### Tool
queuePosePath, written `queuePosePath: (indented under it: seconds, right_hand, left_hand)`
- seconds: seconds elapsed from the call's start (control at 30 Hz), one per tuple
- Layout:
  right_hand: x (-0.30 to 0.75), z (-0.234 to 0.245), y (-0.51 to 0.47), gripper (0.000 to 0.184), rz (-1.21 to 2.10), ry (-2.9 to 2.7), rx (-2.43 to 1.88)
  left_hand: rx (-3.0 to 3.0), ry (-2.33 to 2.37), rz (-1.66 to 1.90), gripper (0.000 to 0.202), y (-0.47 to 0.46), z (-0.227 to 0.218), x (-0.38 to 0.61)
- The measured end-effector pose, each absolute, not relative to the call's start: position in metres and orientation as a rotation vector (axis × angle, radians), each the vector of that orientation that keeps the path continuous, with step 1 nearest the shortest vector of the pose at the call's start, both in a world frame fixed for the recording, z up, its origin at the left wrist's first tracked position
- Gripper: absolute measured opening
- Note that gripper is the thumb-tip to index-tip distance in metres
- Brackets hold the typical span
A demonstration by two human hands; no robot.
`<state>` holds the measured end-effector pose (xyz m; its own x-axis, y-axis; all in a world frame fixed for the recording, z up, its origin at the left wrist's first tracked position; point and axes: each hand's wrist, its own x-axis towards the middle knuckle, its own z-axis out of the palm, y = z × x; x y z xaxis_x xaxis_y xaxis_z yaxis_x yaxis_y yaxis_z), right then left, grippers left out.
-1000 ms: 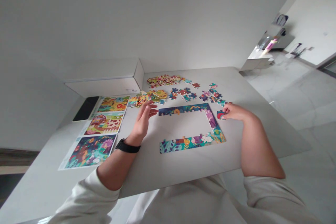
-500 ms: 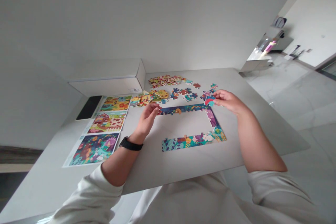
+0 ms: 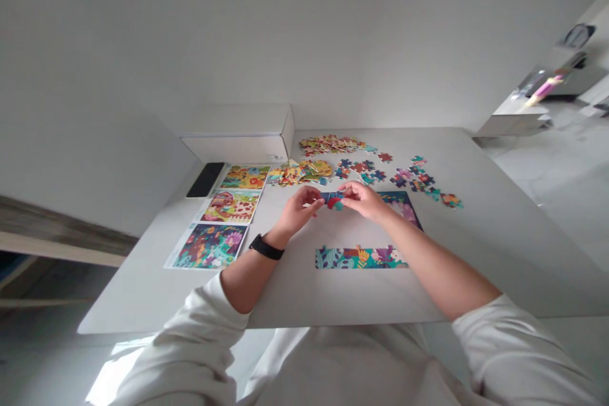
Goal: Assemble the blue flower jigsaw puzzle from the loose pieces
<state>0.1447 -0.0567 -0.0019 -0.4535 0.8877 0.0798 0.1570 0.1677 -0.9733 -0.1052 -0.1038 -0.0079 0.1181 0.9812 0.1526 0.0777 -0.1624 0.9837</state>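
Note:
My left hand [image 3: 299, 208] is closed in a pinch, with a small bit of a reddish puzzle piece showing at its fingertips. Close beside it, my right hand [image 3: 362, 200] pinches a red and teal puzzle piece [image 3: 335, 203]. Both hands are over the dark blue top strip of a jigsaw border and hide much of it. The border's upper right corner [image 3: 402, 201] shows past my right hand, while my forearm covers part of the right side. Nearer to me lies the bottom strip [image 3: 352, 259], teal with leaves and flowers.
Loose dark puzzle pieces [image 3: 364, 168] lie behind my hands, more [image 3: 421, 181] to the right. Yellowish piles [image 3: 328, 144] sit at the back. On the left are three picture sheets [image 3: 212, 245], a black phone [image 3: 205, 179] and a white box [image 3: 238, 146] against the wall.
My right hand has moved left with the red and teal piece, from the border's upper right corner to beside my left hand. The camera view has shifted.

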Motion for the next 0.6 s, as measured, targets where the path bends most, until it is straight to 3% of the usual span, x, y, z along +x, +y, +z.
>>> queuePosePath:
  seconds: [0.33, 0.6]
  right_hand:
    - [0.139, -0.020, -0.063, 0.039, 1.227, -1.821, -0.978]
    - [0.137, -0.012, -0.075, 0.031, 0.697, -1.965, -0.912]
  left_hand:
    - [1.403, 1.061, 1.089, 0.056, -0.105, -0.008, -0.103]
    - [1.251, 1.147, 1.141, 0.057, -0.107, -0.001, -0.105]
